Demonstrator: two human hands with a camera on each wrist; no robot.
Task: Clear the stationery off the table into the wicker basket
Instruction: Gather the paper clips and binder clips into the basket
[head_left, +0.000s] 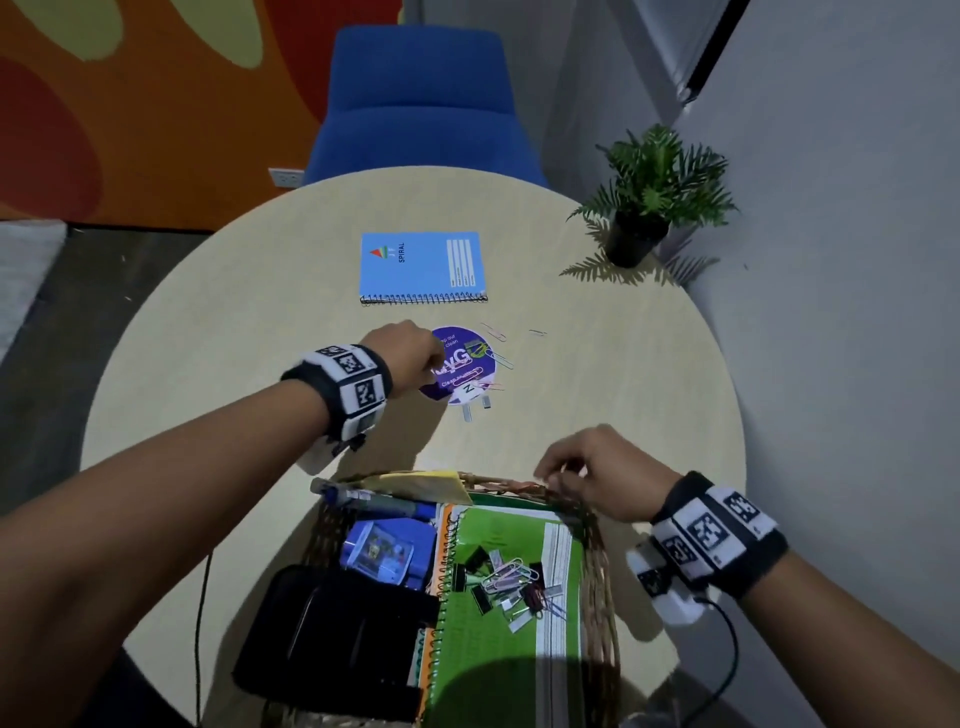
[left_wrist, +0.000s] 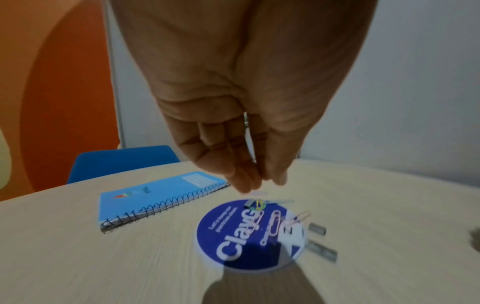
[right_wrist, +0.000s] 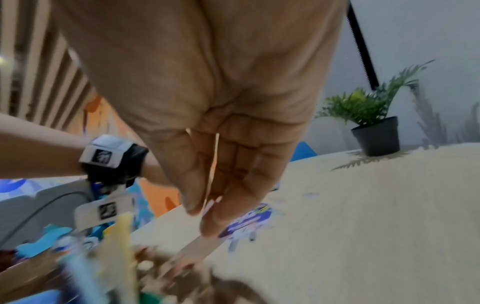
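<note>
Left hand (left_wrist: 233, 127) above the round sticker (head_left: 457, 366) at mid-table, fingers (left_wrist: 244, 181) bunched together over the paper clips (left_wrist: 272, 224) there; whether a clip is already pinched, impossible to tell through the blur. Right hand (head_left: 597, 475) over the far rim of the wicker basket (head_left: 597, 525), fingers loosely curled, apparently holding nothing, though the right wrist view is smeared. Still out on the table (head_left: 234, 338): the clips, staple strips (left_wrist: 318, 229) at the sticker's near-right edge, the sticker itself, and the blue notebook (head_left: 421, 265) farther off.

Likely trouble: thin clips lying flat on slick paper, easy to slide away under the fingertips or to drag the sticker along. Loose clips (head_left: 537, 332) scattered to the right, easy to overlook. Staple strips brittle, prone to breaking into bits if squeezed hard.

Basket already crowded with a green notebook (head_left: 509, 571), black case (head_left: 337, 623), pens (head_left: 374, 499) and binder clips (head_left: 480, 577). Potted plant (head_left: 654, 192) at the far right, blue chair (head_left: 421, 104) beyond, neither in the way.
</note>
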